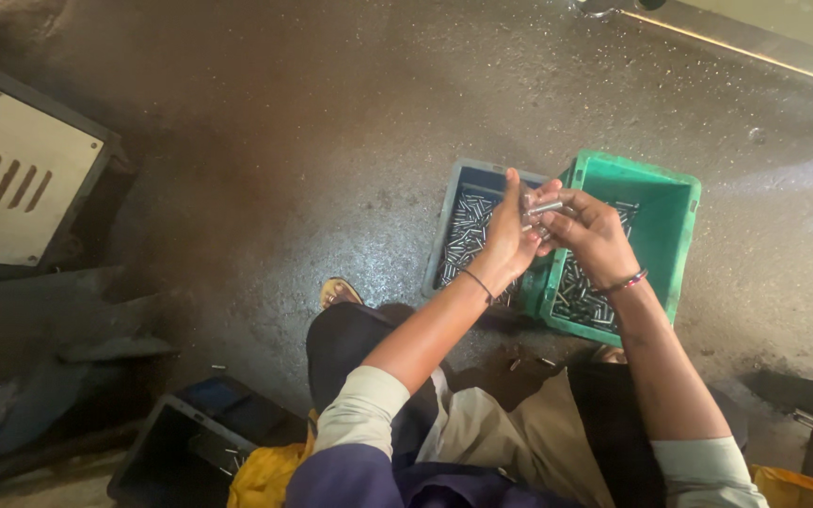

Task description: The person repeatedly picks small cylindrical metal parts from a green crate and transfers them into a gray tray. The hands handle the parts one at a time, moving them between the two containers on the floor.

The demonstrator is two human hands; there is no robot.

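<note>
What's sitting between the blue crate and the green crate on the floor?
Nothing lies between them: the blue crate and green crate stand side by side, seemingly touching. The head view shows only the hands above.

Two crates on the floor, one blue (457, 202) and one green (675, 226); the metal pins (464, 235) inside are too many to count.

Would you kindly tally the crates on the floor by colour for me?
Blue crate: 1
Green crate: 1
Dark crate: 1
Total: 3
The blue and green crates both hold small metal pins; the left hand and right hand hold a few above them.
</note>
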